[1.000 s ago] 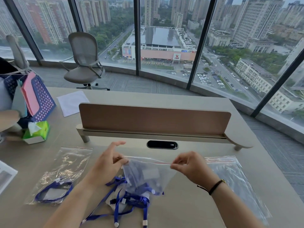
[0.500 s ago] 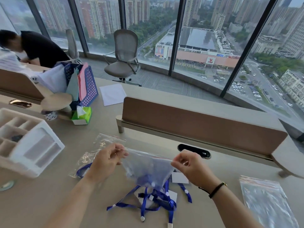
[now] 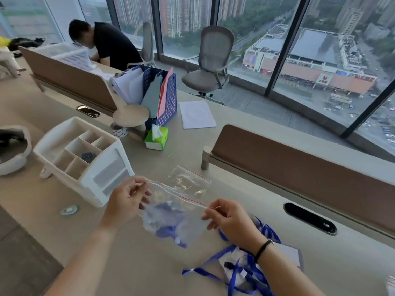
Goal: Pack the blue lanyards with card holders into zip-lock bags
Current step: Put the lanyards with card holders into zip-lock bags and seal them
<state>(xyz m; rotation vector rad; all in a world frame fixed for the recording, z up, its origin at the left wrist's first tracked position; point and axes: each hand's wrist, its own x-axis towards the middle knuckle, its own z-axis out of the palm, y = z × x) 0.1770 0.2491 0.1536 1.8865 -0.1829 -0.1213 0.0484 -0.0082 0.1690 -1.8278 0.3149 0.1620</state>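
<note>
I hold a clear zip-lock bag (image 3: 171,218) above the desk by its red-lined top edge. My left hand (image 3: 126,201) pinches the left end of the seal and my right hand (image 3: 228,221) pinches the right end. Inside the bag sits a bunched blue lanyard with a card holder. A loose pile of blue lanyards with card holders (image 3: 241,270) lies on the desk under my right forearm. Another zip-lock bag (image 3: 188,180) lies flat on the desk just behind the held one.
A white compartment organiser (image 3: 85,159) stands at the left, with a green tissue box (image 3: 157,137) and a blue file basket (image 3: 162,97) behind it. A brown desk divider (image 3: 299,169) runs along the right. A person in black leans over the far desk.
My view has swung left, so the organiser and the person at the far desk now show more fully. Both hands still hold the bag's top edge, and the bag has moved left, away from the lanyard pile.
</note>
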